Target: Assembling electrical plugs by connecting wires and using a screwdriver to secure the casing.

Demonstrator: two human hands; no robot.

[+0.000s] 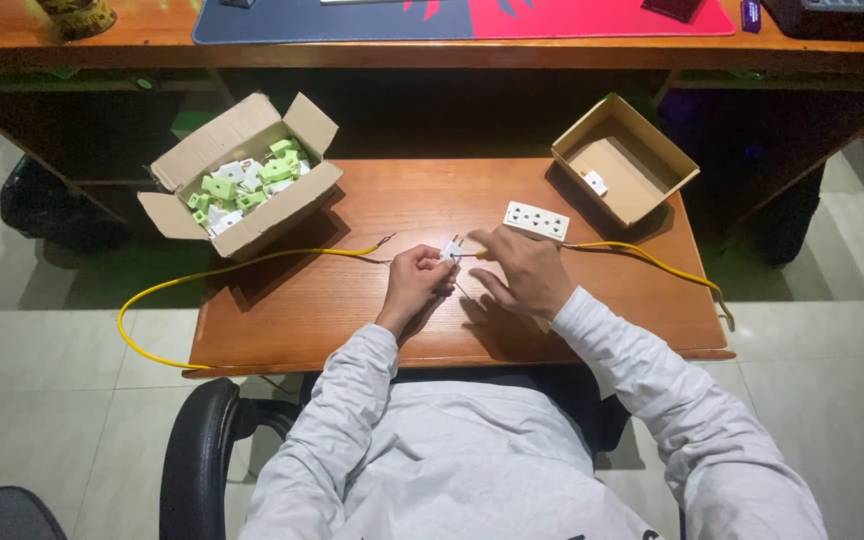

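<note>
One white plug [451, 250] pinched in left hand [414, 283], worked with a tool gripped by right hand [522, 272]; many more boxed [242, 175] far left, one beyond right.

Bare wood is lying open along the near edge of the low wooden table [282, 330] and across its middle behind the hands, giving free passage there, while the open cardboard box of green and white parts [242, 175] is blocking the far left corner and the nearly empty cardboard box [624, 160] is closing off the far right. The white socket strip [536, 220] is sitting just beyond the right hand [522, 272], narrowing the way toward that box. The yellow wire [252, 262] is trailing across the left half and off the left edge, and another yellow wire [652, 258] is running off to the right, both low obstacles to a sliding hand.
</note>
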